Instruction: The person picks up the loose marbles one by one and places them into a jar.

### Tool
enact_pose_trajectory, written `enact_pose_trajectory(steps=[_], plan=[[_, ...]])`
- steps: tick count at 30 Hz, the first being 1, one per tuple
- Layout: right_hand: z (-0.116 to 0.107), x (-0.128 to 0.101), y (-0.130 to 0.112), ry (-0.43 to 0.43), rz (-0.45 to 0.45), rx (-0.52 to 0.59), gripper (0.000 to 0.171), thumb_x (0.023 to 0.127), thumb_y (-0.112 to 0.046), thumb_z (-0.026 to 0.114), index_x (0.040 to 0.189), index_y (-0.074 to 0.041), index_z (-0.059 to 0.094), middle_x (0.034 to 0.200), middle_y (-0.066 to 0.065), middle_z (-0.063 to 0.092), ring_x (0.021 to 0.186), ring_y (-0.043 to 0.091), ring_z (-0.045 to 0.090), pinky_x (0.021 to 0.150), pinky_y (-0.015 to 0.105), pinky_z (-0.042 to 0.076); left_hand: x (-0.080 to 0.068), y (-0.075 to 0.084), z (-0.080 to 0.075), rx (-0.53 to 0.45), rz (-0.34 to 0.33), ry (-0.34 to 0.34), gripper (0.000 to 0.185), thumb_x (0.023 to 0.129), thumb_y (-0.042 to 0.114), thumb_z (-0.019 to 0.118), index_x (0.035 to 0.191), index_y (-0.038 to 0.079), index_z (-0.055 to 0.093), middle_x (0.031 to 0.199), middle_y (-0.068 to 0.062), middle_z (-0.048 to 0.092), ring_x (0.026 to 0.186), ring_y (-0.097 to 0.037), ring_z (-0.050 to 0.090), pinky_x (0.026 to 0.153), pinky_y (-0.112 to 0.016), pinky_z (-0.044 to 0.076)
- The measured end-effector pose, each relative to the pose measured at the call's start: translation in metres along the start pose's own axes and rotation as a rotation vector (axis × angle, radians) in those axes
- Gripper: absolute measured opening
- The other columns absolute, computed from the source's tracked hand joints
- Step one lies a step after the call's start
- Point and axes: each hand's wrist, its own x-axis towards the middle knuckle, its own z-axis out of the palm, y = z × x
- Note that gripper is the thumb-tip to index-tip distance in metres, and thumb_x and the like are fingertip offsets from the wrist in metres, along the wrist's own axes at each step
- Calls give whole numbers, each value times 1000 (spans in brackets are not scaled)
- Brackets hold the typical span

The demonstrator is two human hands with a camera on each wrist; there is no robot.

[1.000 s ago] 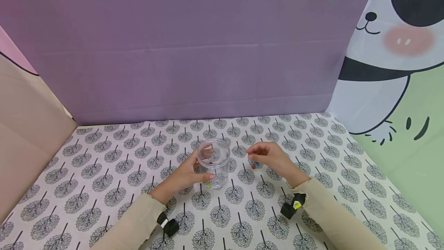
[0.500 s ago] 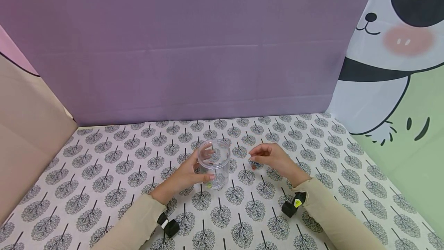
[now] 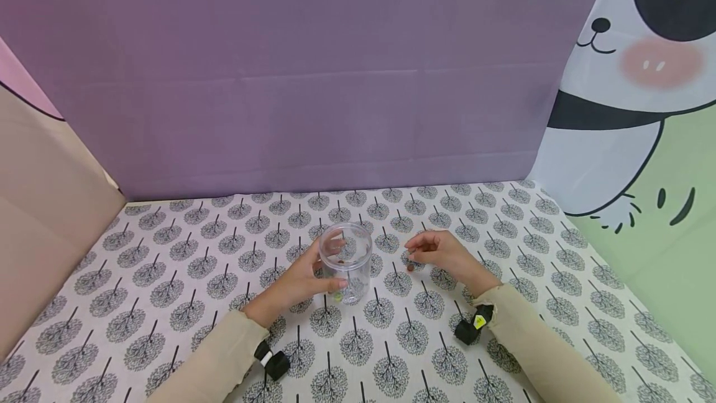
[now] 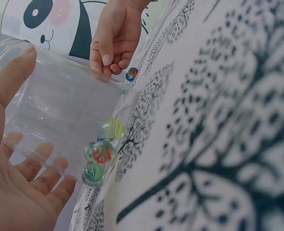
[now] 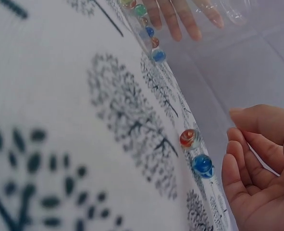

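My left hand [image 3: 302, 282] grips the side of a clear plastic jar [image 3: 358, 275], which stands upright and lidless on the cloth. Several glass marbles lie at its bottom; the left wrist view shows a yellow marble [image 4: 112, 129], a red-streaked marble [image 4: 103, 152] and a green marble [image 4: 93, 172]. Right of the jar, my right hand [image 3: 444, 257] hovers low with loosely curled fingers, thumb near the index fingertip. Nothing shows between them. On the cloth beside those fingers sit an orange-red marble [image 5: 189, 139] and a blue marble [image 5: 203, 165]; the hand mostly covers the blue one in the head view.
A white cloth [image 3: 207, 334] printed with dark trees covers the table. Behind it hangs a purple curtain [image 3: 279, 111]; a panda-print sheet [image 3: 626, 166] is on the right and a beige panel [image 3: 50, 204] on the left. Both wrists carry small black cameras.
My right hand has drifted slightly to the right over the loose marbles, and the blue one is less visible in the head view. The left hand and jar stay in place.
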Motion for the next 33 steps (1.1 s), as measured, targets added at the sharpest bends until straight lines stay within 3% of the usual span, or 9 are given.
enact_pose_trajectory(steps=[6,12,21,28,33], plan=[[-3,2,6,-5,-14,18,31,83,-8,68,111,3,61,97,10,66,89,21,63,85,31,52,1,0,0,-6,-8,-2,93,75,18,78,148,31,22,151,-11,32,129,-43,39,99,-60,38],[-5,2,7,0,4,16,29,82,-9,69,109,-1,63,94,7,65,88,20,61,84,32,51,2,1,1,1,-6,-2,94,74,18,79,149,28,22,150,-10,33,129,-43,40,101,-62,35],[-6,4,13,-21,7,-7,27,81,0,65,108,2,63,92,7,62,83,18,55,76,26,50,1,3,1,-24,-26,-2,94,75,15,79,148,30,22,150,-10,33,125,-41,44,92,-51,48],[-9,5,14,-30,24,-28,26,82,0,63,108,2,63,93,7,63,82,18,56,76,27,50,1,2,1,-19,-31,0,93,77,9,76,149,29,22,150,-7,33,127,-42,41,93,-53,46],[-10,4,14,-52,34,-30,27,82,0,63,109,0,64,92,8,66,84,18,58,78,29,50,0,1,0,-4,-13,-2,92,76,12,77,148,30,22,151,-10,32,128,-44,39,99,-62,37]])
